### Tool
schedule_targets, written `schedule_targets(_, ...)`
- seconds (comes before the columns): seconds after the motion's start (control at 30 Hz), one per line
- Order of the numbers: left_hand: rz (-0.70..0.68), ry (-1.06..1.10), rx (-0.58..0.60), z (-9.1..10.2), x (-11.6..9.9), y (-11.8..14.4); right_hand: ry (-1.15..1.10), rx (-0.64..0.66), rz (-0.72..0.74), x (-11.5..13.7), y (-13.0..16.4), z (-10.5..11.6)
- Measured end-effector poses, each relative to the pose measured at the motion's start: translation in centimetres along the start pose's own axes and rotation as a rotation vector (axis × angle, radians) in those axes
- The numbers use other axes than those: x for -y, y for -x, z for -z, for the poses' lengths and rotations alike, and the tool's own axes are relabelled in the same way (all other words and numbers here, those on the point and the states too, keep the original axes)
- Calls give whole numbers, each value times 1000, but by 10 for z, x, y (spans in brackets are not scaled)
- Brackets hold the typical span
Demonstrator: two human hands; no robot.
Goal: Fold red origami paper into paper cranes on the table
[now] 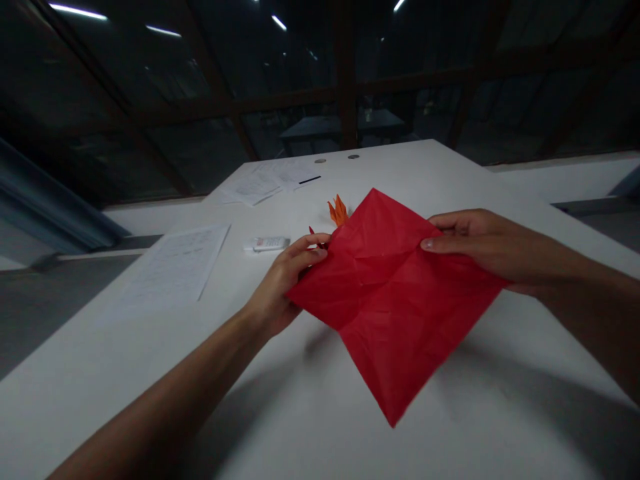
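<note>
The red square paper (400, 287), creased but spread nearly flat, with no finished shape yet, is pinched above the white table (425, 173) by the left hand (280, 287) and right hand (495, 247), before an orange, seemingly completed origami figure (338, 211).

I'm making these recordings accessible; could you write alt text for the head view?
A left hand and a right hand hold up a creased red paper sheet over a white table. Beyond it sits an orange folded shape, with white papers to the left.

Plain red paper (395, 293), orange folded figure (339, 211), white table (280, 413).
</note>
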State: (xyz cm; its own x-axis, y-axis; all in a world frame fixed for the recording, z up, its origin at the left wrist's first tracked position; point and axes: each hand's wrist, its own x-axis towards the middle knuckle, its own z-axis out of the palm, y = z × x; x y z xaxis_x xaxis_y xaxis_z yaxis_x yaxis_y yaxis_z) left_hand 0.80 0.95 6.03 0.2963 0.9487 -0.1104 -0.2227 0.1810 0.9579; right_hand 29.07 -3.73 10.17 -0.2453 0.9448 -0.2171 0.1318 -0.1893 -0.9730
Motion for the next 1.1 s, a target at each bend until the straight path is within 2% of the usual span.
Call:
schedule_targets(0.07,-5,72,-27,7,9,-7,-35,-33,75,-12,-13,6)
schedule_targets(0.17,28,160,107,12,25,-12,-38,-141,116,-30,-32,11)
schedule_targets(0.23,54,126,198,12,36,-12,-47,-267,69,-42,-42,12)
schedule_targets(0.27,51,82,205,11,43,-12,-55,-304,59,-47,-45,12)
schedule_targets(0.4,-27,-30,38,12,63,-16,-79,-204,69,-65,-53,10)
schedule_targets(0.6,-192,-33,-52,27,70,-25,-138,-41,31,-87,-64,17)
schedule_targets(0.77,-216,-83,-33,33,71,-28,-112,27,-5,-97,-66,27)
schedule_targets(0.9,-141,-107,-25,37,76,-30,-197,98,-12,-98,-62,35)
schedule_targets(0.97,-118,-82,7,39,76,-30,-197,141,-4,-99,-61,38)
schedule_targets(1.1,-171,-157,80,39,72,-26,-191,184,49,-100,-60,38)
